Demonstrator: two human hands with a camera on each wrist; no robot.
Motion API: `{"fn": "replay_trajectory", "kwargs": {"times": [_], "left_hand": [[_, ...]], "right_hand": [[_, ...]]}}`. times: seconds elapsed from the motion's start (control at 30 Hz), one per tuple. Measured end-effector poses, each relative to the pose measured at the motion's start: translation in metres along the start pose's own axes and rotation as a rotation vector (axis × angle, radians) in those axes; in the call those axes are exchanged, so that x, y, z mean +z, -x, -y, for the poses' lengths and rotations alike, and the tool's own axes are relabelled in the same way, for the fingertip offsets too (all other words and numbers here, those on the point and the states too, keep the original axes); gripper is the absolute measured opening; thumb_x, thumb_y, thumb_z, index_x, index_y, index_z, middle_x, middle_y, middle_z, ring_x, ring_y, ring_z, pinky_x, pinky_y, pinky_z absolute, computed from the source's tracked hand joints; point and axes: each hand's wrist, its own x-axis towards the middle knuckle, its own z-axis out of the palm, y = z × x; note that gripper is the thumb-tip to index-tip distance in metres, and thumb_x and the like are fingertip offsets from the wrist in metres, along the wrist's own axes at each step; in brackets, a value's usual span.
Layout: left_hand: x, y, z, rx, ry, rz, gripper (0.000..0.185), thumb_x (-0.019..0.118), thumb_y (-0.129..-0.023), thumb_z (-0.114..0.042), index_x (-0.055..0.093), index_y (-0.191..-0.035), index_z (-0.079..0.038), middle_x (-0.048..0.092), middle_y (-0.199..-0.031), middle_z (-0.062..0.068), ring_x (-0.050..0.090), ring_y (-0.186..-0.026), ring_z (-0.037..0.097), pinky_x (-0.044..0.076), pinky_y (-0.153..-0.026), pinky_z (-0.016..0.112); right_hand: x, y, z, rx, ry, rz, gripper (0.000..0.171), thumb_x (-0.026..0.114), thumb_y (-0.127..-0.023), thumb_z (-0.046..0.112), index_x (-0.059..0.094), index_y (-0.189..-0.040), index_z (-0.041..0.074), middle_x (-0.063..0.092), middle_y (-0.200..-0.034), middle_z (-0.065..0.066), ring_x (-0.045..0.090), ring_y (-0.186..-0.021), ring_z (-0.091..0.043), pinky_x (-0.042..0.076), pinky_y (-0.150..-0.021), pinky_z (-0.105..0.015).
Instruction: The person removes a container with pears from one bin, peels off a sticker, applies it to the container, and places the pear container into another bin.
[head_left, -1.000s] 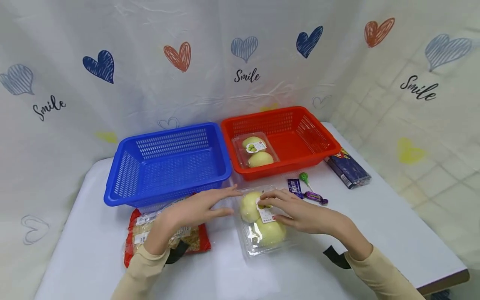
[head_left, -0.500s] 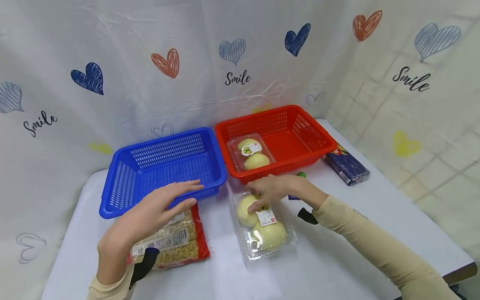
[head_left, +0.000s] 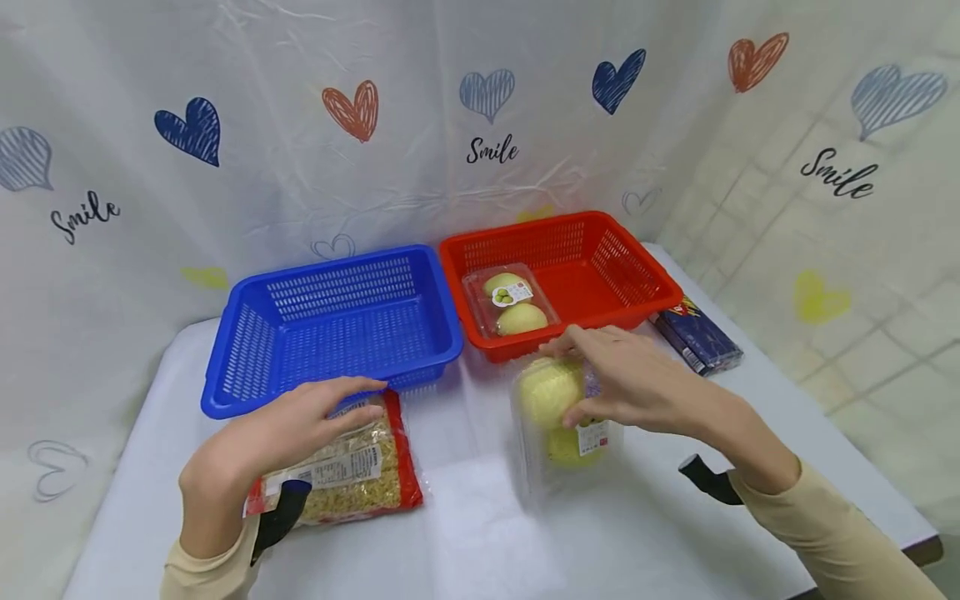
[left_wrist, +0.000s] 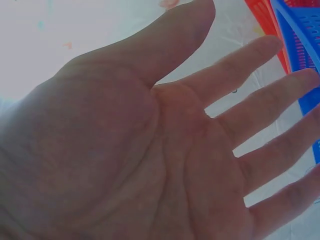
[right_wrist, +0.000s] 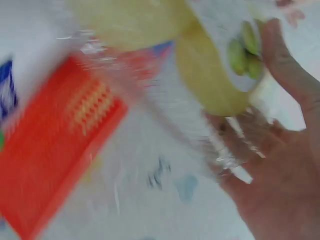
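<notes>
My right hand (head_left: 637,379) grips the far end of a clear plastic box of pale yellow fruit (head_left: 551,396), thumb on the near side by the white label. The box is tilted up and overlaps the table just in front of the red basket. In the right wrist view the thumb lies beside the label's green fruit picture, with the other fingers behind the clear plastic. My left hand (head_left: 281,433) hovers over a red-edged bag of dry noodles (head_left: 367,479). Its fingers are spread and hold nothing, as the left wrist view shows.
A blue basket (head_left: 213,392) stands at the back left, bare inside. Touching it on the right, a red basket (head_left: 585,325) contains another box of fruit (head_left: 510,302). A dark blue packet (head_left: 701,337) lies right of the red basket, near the table's right edge.
The right hand has taken hold of the fruit box by its far end, tilted it up and shifted it right. The left hand has drawn back left over the noodle bag.
</notes>
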Motion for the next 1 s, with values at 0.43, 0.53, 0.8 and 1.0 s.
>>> {"fn": "replay_trajectory", "kwargs": {"times": [0.43,0.53,0.8,1.0], "left_hand": [[-0.015,0.002,-0.004,-0.092,-0.026,0.046,0.063,0.048,-0.102,-0.060,0.049,-0.153,-0.022,0.049,-0.159,0.012,0.039,-0.150,0.044,0.037,-0.116,0.067],[-0.014,0.004,-0.003,-0.093,-0.021,0.048,0.062,0.049,-0.103,-0.058,0.049,-0.153,-0.021,0.050,-0.158,0.012,0.040,-0.149,0.045,0.038,-0.115,0.068],[-0.010,0.007,-0.001,-0.106,0.009,0.019,0.059,0.051,-0.104,-0.054,0.051,-0.151,-0.019,0.052,-0.156,0.013,0.042,-0.148,0.044,0.039,-0.115,0.067],[0.005,0.009,-0.002,-0.124,0.038,0.014,0.055,0.052,-0.103,-0.053,0.054,-0.149,-0.022,0.055,-0.154,0.009,0.044,-0.148,0.042,0.039,-0.116,0.065]], "right_hand": [[-0.074,-0.064,-0.090,0.056,0.175,-0.433,0.077,0.090,-0.079,0.019,0.047,-0.141,0.002,0.056,-0.148,-0.016,0.047,-0.136,-0.039,0.030,-0.120,-0.061],[-0.065,-0.089,-0.122,0.107,0.200,-0.270,0.070,0.085,-0.084,0.025,0.048,-0.139,0.004,0.059,-0.140,-0.020,0.047,-0.136,-0.042,0.026,-0.122,-0.062],[-0.052,-0.138,-0.172,0.113,0.137,0.039,0.060,0.085,-0.085,0.029,0.046,-0.125,0.007,0.064,-0.121,-0.017,0.061,-0.108,-0.035,0.049,-0.103,-0.054],[-0.043,-0.155,-0.186,0.147,0.004,0.148,0.058,0.082,-0.088,0.022,0.047,-0.128,-0.001,0.060,-0.126,-0.023,0.057,-0.115,-0.039,0.048,-0.107,-0.059]]}}
